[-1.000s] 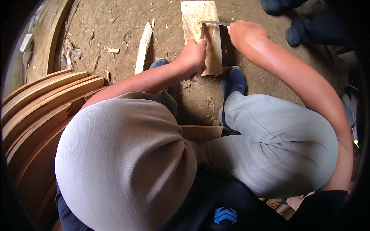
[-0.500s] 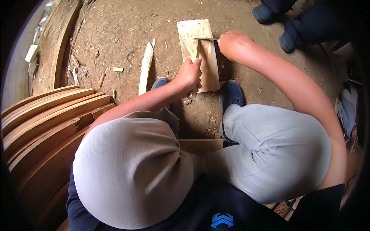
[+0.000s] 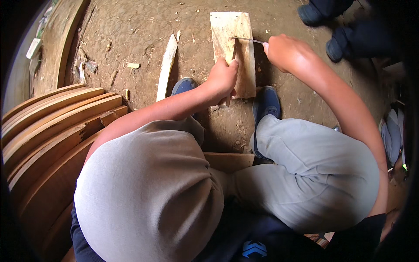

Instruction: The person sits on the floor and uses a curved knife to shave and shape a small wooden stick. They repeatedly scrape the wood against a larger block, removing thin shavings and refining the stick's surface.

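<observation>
My left hand is closed around a narrow stick of wood, whose far end lies over a pale flat board on the ground between my feet. The stick's near end pokes out below my fist. My right hand, at the board's right, grips a knife by its handle. The thin blade points left, and its tip meets the stick's far end or lies just over it; I cannot tell which. To the left of the board lies a long pointed piece of split wood.
Curved stacked planks stand at my left. A wooden beam runs along the far left, with wood scraps beside it on the dirt floor. Another person's dark shoes are at the far right.
The view has shifted slightly. The knife blade stays at the stick's far end, now drawn a little further toward the right. Both hands keep their grips.
</observation>
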